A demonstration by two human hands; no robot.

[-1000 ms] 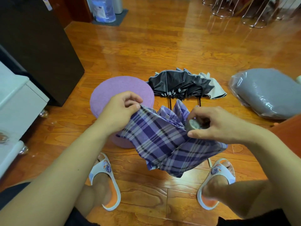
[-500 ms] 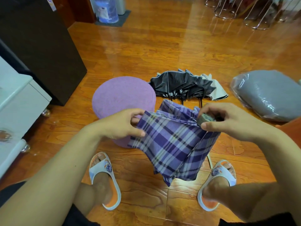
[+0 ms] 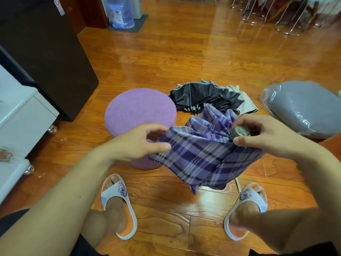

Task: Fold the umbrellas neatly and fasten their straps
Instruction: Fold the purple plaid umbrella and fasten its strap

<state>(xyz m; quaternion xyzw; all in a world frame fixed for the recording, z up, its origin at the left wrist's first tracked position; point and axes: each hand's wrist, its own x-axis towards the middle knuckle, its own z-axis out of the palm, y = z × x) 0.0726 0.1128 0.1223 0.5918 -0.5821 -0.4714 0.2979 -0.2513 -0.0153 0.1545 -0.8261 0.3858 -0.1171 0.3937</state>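
Above the floor, between my knees, the plaid umbrella hangs half-gathered. Risk: loose panels could bunch unevenly if my left grip slips off the fabric edge it pinches. Right grip curls round the grey handle end, wrist bent inward. Black umbrella lies unfolded beyond.

Two umbrellas, two hands, two slippers showing.

One plaid umbrella is hanging between the left hand and right hand; one black umbrella is lying on the floor. One purple stool, one wrapped grey cushion, one water bottle and two slippers are sitting about.
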